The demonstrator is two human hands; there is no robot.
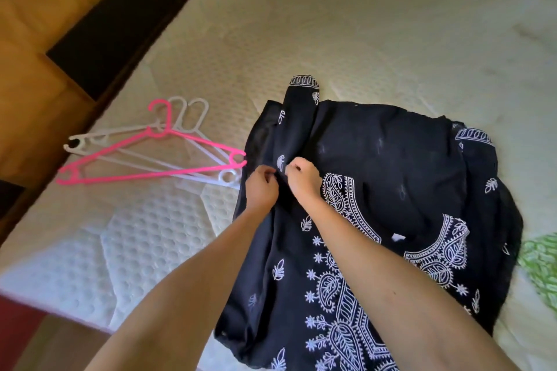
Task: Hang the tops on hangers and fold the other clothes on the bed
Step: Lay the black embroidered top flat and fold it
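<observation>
Here both hands, left hand (261, 190) and right hand (302, 179), pinch the black top (376, 166) beside the hangers (156, 153) near the mattress edge.

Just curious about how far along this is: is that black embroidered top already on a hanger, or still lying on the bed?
Still on the bed. The black top lies rumpled on the mattress, off the hangers beside it.

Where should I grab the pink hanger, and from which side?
Probably the pink hanger at the neck under its hook, from above. It lies flat on the mattress on top of the white hangers, so it lifts free first. Both hands now pinch the black top.
</observation>
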